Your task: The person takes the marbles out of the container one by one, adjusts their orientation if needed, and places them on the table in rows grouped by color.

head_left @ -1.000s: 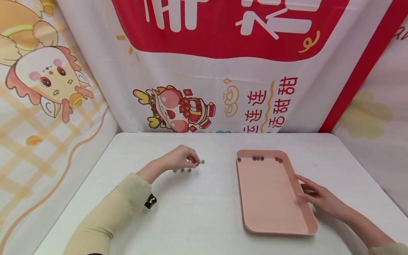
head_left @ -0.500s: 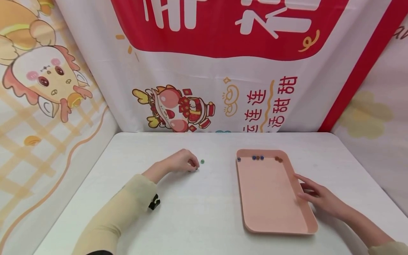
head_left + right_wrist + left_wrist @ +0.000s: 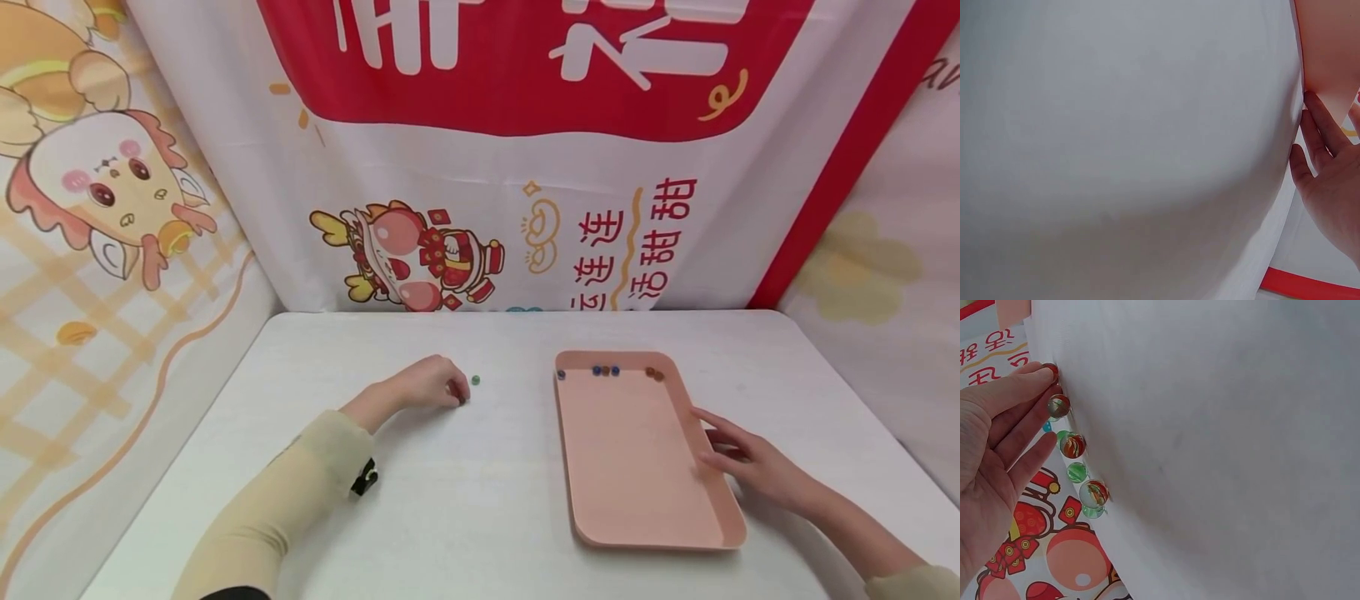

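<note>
From my head: a bump from my left hand could roll away the green marble just past it. A shove from my right hand on the tray could roll the marbles inside.

From my left wrist: my thumb and finger pinch a red marble, which could slip, being round. More marbles sit beside my other fingers.

From my right wrist: my fingers, nearly straight, touch the tray.

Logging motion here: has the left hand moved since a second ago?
Yes, slightly: in the head view, the left hand has shifted down the picture, its fingers now lower against the unmoved green marble.
</note>
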`<action>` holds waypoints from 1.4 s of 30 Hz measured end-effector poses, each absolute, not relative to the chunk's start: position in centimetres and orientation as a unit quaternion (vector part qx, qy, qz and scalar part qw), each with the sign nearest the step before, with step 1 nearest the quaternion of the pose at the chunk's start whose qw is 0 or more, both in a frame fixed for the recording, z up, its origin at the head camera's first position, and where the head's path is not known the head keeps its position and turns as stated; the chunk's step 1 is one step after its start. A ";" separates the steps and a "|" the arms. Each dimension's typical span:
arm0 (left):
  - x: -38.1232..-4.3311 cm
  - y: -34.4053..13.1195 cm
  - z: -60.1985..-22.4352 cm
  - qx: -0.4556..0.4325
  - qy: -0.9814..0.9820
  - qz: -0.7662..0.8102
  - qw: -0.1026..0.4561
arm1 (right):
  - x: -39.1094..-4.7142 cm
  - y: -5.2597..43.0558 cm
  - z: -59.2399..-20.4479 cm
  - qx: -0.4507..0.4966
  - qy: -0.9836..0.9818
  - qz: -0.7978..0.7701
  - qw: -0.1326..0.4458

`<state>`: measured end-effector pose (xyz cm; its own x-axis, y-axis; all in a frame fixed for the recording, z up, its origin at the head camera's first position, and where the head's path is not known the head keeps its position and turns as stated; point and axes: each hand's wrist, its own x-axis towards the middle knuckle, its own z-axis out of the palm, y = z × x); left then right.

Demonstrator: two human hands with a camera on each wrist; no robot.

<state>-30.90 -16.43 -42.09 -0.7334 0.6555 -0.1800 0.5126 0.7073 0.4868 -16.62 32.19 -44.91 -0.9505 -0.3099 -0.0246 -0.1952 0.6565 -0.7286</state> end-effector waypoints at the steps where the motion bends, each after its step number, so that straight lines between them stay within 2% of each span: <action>1: -30.9 -16.5 -42.0 0.322 0.907 0.209 0.173 | -16.6 32.2 -44.9 -0.139 0.907 -0.390 0.074; 5: -30.9 -16.8 -41.4 0.311 0.907 0.228 0.171 | -16.7 32.1 -45.0 -0.135 0.907 -0.392 0.079; 9: -31.3 -17.0 -39.8 0.314 0.908 0.237 0.144 | -16.7 32.1 -45.0 -0.131 0.905 -0.396 0.081; 16: -32.2 -15.8 -37.7 0.357 0.896 0.234 0.120 | -16.6 32.1 -45.0 -0.134 0.906 -0.395 0.077; 28: -32.6 -8.6 -37.4 0.409 0.871 0.232 0.141 | -16.6 32.2 -45.1 -0.135 0.906 -0.394 0.072; 35: -32.2 -5.1 -37.6 0.431 0.864 0.233 0.117 | -16.7 32.1 -45.1 -0.132 0.906 -0.395 0.077; 42: -31.6 -1.8 -38.4 0.457 0.850 0.228 0.127 | -16.7 32.1 -44.9 -0.131 0.906 -0.397 0.074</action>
<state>-31.55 -1.75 -38.38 -0.5497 0.8353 -0.0079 0.7189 0.4779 0.5047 -16.65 32.08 -44.88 -0.9549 -0.2954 -0.0306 -0.1777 0.6509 -0.7381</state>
